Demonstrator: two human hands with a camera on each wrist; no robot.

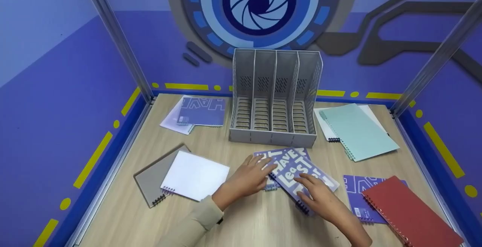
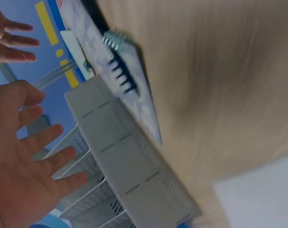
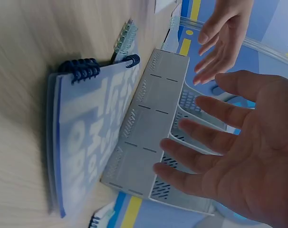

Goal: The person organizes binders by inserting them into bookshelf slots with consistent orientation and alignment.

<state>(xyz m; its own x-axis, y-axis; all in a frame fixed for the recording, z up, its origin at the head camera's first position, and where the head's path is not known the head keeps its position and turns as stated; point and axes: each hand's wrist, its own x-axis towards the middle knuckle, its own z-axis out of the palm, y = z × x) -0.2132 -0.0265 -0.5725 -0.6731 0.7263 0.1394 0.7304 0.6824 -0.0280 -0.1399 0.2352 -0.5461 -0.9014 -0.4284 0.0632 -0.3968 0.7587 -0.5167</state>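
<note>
Two purple spiral notebooks with white lettering lie overlapped in the middle of the table; the top notebook (image 1: 290, 170) is slanted across the lower notebook (image 1: 265, 153). Above their left side hovers my left hand (image 1: 250, 177), its fingers spread and holding nothing, as the left wrist view also shows. My right hand (image 1: 320, 198) is over the right part of the top notebook, palm down with fingers apart. In the right wrist view that palm stands clear of the notebook (image 3: 94, 128). Right behind the notebooks is a grey file organizer (image 1: 273, 137) with several upright slots.
Left of the organizer lie a purple notebook (image 1: 205, 113) and a pale lilac one (image 1: 173, 121). Nearer are a grey notebook (image 1: 152, 177) and a white one (image 1: 196, 173). At right, a mint notebook (image 1: 361, 134) overlaps a white one; a red notebook (image 1: 410, 209) overlaps a purple one (image 1: 356, 194).
</note>
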